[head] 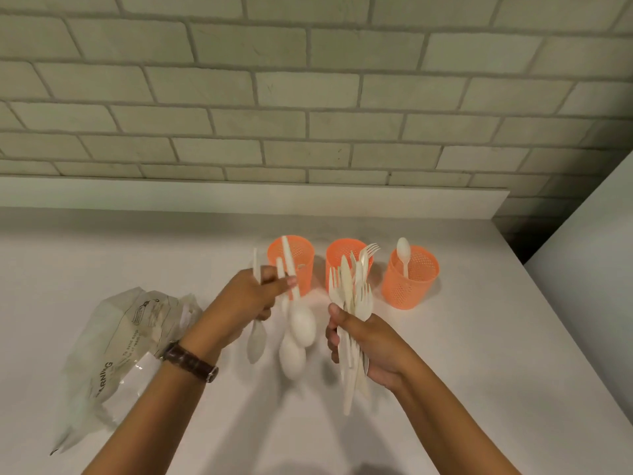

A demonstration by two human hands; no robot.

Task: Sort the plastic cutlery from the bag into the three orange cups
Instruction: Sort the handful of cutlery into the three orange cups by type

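Observation:
Three orange mesh cups stand in a row on the white counter. The left cup [303,257] holds a knife, the middle cup [337,258] holds a fork, the right cup [409,279] holds a spoon. My left hand [246,299] grips several white spoons [301,325] by their handles, bowls hanging down, in front of the left cup. My right hand [363,341] grips a bundle of white forks and knives [351,293], tines up, in front of the middle cup. The clear plastic bag [113,351] lies crumpled at the left.
A raised white ledge [239,197] and a brick wall run behind the cups. The counter's right edge [582,354] slopes down past the right cup, with a white panel beyond it. My left wrist wears a brown watch [190,361].

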